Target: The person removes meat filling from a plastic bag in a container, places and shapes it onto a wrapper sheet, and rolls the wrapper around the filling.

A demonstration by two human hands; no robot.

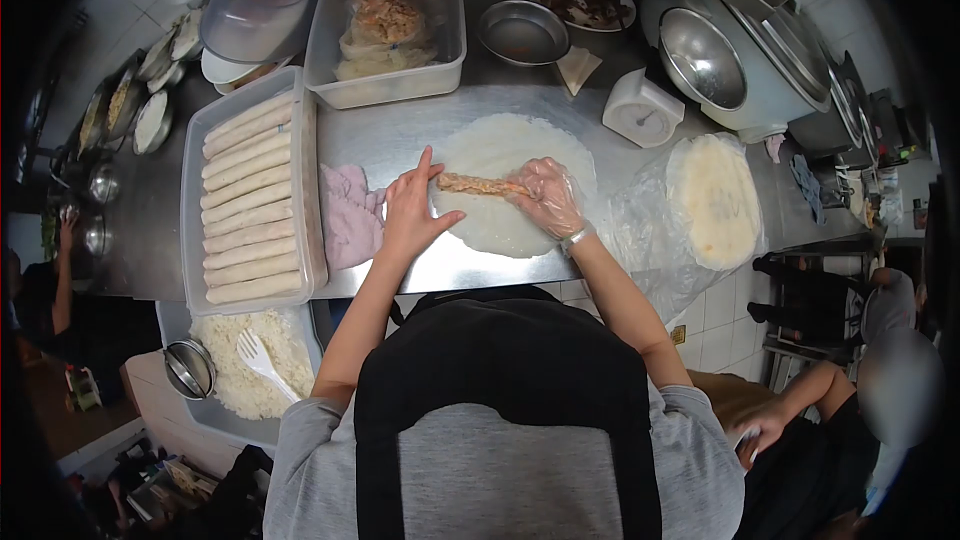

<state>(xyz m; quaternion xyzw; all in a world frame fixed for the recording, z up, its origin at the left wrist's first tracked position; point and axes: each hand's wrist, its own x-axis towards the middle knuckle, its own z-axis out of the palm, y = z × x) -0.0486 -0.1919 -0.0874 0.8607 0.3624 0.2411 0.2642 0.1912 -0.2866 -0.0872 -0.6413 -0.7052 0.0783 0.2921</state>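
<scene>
A thin round wrapper sheet [490, 230] lies flat on the steel counter. Across it runs a log of minced filling [475, 185]. My right hand [548, 198], in a clear plastic glove, has its fingers curled over the right end of the log. At the log's left end is my left hand [410, 205], bare, with thumb and fingers spread over the wrapper's edge. A crumpled pink cloth [350, 218] lies just left of that hand. To the right, a stack of round wrappers [712, 202] rests on a clear plastic bag [635, 225].
A tub [310, 190] of several finished rolls stands left. Behind are a bin [390, 92] of bagged filling, a metal bowl [522, 32] and a kitchen scale [643, 112]. A tray of shredded filling [235, 360] with a white fork sits lower left. Other people stand at both sides.
</scene>
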